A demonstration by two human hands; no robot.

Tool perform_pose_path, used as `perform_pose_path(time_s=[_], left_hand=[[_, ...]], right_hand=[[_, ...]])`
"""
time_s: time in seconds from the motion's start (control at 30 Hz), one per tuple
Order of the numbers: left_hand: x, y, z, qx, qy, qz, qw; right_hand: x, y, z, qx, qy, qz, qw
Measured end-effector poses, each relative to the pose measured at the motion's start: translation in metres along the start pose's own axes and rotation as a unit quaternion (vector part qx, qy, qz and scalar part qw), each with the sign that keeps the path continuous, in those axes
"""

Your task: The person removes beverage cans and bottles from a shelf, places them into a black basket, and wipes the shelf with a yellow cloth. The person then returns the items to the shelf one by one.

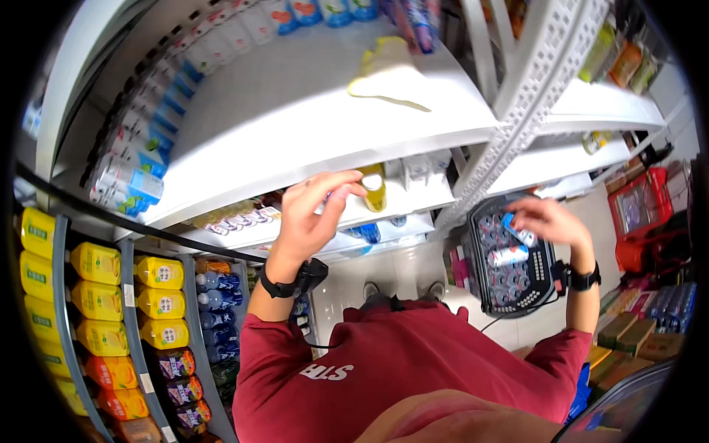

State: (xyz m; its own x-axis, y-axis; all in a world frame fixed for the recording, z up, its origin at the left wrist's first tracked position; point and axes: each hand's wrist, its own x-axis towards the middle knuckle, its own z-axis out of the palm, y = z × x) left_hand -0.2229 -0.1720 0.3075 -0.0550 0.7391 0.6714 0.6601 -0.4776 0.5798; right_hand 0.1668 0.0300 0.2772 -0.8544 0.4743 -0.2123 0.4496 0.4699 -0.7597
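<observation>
My left hand [314,211] is raised in front of the white shelf's edge, beside a yellow-green container [373,188] on the shelf below; its fingers are bent and I cannot tell whether anything is between them. Over a dark plastic basket [475,277] on the right, my right hand [545,220] has its fingers on a blue and white can [519,230], which is tilted. Another white and blue can [508,256] lies on its side in the basket, on top of several upright cans. A yellow-edged pale cloth [390,72] lies on the white shelf [310,105].
Rows of white and blue cans [166,119] line the shelf's back and left side. A perforated metal upright [532,105] rises between shelf bays. Yellow bottles [99,299] fill a rack at the left. Cardboard boxes [634,338] and a red crate [642,205] stand at the right.
</observation>
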Motion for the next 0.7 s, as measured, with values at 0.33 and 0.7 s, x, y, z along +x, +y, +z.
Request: perform_pose_path(time_s=[0.33, 0.7], left_hand=[[-0.029, -0.075, -0.16, 0.063, 0.12, -0.154, 0.979], [-0.028, -0.105, -0.19, -0.071, 0.116, -0.221, 0.966]], right_hand=[[0.134, -0.289, 0.036, -0.272, -0.018, -0.296, 0.916], [0.425, -0.293, -0.166, -0.539, 0.242, -0.156, 0.792]])
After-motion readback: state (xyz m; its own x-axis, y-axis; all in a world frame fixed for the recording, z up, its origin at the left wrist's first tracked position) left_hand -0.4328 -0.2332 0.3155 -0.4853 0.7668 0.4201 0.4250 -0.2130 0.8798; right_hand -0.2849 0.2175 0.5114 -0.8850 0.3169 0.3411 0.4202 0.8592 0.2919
